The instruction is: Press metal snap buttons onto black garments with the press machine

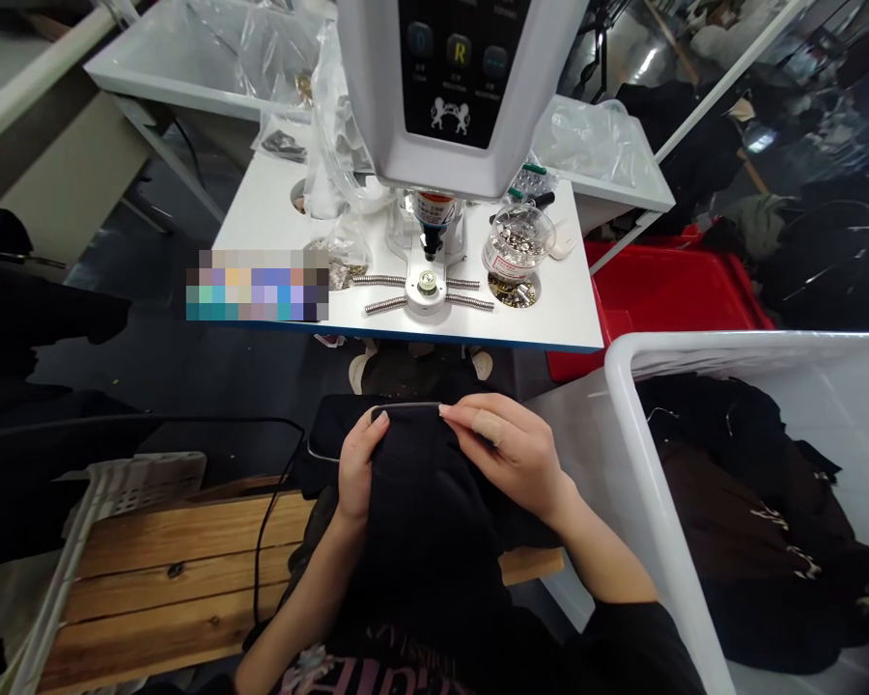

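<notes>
While the white press (434,87) stands on the far side of the worktop (550,323), both hands sit well back from its front edge, close to the person's body. The left hand (360,465) is curled round a fold of the black garment (424,550), its fingers closed on the cloth. The right hand (513,456) is only partly closed, its fingers nearly straight and their tips on the garment's upper edge; its thumb is hidden, so I cannot tell whether it grips. A plaster (487,426) wraps one finger of that hand (its loose end, if any, is too small to see).

The garment lies in front of the person, between the wooden bench (174,584) and the white bin (641,405), which holds more black cloth (739,502). On the worktop, a glass jar of metal studs (518,243) stands beside the press, near the front edge.

The thin edge could slip from the right fingertips if their hold is as light as it looks, and the plaster could catch on the cloth. The dark cable (261,545) by the bench might snag a trailing sleeve. Lifted carelessly toward the press, the bulky cloth could sweep the jar over and scatter the studs.
</notes>
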`<act>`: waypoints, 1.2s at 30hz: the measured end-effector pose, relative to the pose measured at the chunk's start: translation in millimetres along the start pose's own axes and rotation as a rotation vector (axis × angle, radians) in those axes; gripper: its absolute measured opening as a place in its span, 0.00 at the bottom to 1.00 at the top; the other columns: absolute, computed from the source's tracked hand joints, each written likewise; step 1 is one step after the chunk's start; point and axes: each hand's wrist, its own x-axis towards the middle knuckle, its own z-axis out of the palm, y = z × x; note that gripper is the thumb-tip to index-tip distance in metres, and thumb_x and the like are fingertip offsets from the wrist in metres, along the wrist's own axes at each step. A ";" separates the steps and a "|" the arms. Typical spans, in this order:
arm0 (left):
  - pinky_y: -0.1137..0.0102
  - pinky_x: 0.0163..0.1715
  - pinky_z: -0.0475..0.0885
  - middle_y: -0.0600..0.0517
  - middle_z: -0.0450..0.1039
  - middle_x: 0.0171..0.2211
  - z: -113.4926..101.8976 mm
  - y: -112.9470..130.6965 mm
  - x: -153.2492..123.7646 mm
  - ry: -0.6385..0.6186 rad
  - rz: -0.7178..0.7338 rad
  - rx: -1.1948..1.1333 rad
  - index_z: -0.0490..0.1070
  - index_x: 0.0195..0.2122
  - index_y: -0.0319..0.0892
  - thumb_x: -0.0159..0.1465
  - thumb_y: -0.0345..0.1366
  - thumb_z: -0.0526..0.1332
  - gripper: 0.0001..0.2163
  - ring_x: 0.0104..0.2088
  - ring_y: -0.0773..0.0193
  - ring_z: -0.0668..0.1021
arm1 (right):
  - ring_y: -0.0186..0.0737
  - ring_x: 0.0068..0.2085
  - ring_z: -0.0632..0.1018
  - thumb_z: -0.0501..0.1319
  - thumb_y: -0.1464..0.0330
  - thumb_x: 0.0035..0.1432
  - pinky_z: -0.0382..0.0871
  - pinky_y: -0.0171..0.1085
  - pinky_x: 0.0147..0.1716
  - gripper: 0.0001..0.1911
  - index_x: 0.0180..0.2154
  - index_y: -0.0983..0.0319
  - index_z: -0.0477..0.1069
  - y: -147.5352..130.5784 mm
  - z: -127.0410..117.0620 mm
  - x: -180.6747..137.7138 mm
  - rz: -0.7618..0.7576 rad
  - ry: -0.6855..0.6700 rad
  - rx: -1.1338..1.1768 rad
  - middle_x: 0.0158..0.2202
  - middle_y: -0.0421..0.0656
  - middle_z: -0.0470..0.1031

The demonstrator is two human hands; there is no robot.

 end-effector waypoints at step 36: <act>0.75 0.31 0.67 0.53 0.73 0.29 -2.2 -2.0 0.1 -0.009 0.047 0.052 0.72 0.33 0.38 0.61 0.41 0.56 0.11 0.32 0.66 0.74 | 0.36 0.40 0.76 0.57 0.77 0.59 0.74 0.34 0.41 0.14 0.46 0.62 0.71 3.4 2.4 0.1 0.002 -0.007 0.023 0.39 0.45 0.75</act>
